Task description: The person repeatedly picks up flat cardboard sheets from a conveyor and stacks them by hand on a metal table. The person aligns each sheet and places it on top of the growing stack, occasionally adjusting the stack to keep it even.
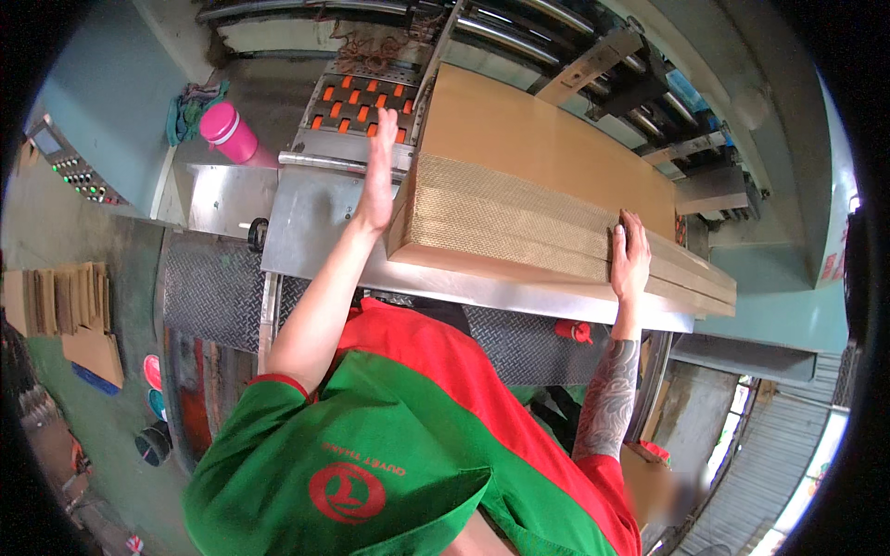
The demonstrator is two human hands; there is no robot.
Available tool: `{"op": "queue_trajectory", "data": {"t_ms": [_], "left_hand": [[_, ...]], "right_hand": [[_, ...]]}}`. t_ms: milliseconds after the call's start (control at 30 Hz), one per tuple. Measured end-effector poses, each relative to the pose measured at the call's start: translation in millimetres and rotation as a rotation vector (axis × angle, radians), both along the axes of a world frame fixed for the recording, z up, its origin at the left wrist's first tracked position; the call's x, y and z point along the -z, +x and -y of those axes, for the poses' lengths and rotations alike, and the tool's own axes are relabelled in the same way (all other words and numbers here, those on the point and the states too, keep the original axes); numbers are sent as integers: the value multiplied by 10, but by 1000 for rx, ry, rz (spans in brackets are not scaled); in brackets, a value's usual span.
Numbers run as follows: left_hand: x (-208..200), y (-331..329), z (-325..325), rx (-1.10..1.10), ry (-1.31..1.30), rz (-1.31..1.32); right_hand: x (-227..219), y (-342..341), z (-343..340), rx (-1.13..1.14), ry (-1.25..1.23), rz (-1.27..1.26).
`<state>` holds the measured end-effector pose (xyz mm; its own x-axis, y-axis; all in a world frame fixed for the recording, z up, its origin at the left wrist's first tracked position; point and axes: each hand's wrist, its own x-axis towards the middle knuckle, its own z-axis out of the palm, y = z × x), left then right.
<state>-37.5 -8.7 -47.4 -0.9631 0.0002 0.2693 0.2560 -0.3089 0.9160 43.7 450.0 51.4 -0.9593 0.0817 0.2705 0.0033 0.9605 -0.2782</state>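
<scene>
A tall stack of flat brown corrugated cardboard sheets (pixel 519 208) lies on a metal feed table (pixel 320 218) in front of me, its fluted edges facing me. My left hand (pixel 378 176) is held upright and flat, fingers straight, alongside the stack's left end; whether the palm touches the cardboard I cannot tell. Against the near edge of the stack, right of its middle, rests my right hand (pixel 631 259), fingers stretched up toward the top sheet. Neither hand is closed round anything.
Orange rollers (pixel 360 109) are set in a plate behind my left hand. A pink lidded jug (pixel 227 132) and a cloth (pixel 193 111) sit at the left, near a control panel (pixel 74 171). Metal machine arms (pixel 593 69) hang over the stack. Cardboard bundles (pixel 60 301) stand on the floor.
</scene>
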Motion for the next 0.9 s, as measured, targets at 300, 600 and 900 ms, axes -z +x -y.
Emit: {"op": "queue_trajectory", "data": {"t_ms": [300,600,900], "left_hand": [[-125,715,-48,35,-349,-223],[-235,793,-242,15,-255,-77],[-357,818,-285,41,-115,22]], "right_hand": [[-13,-18,20,37,66,17],[2,-50,13,14,87,-8],[36,-71,-17,42,72,29]]}}
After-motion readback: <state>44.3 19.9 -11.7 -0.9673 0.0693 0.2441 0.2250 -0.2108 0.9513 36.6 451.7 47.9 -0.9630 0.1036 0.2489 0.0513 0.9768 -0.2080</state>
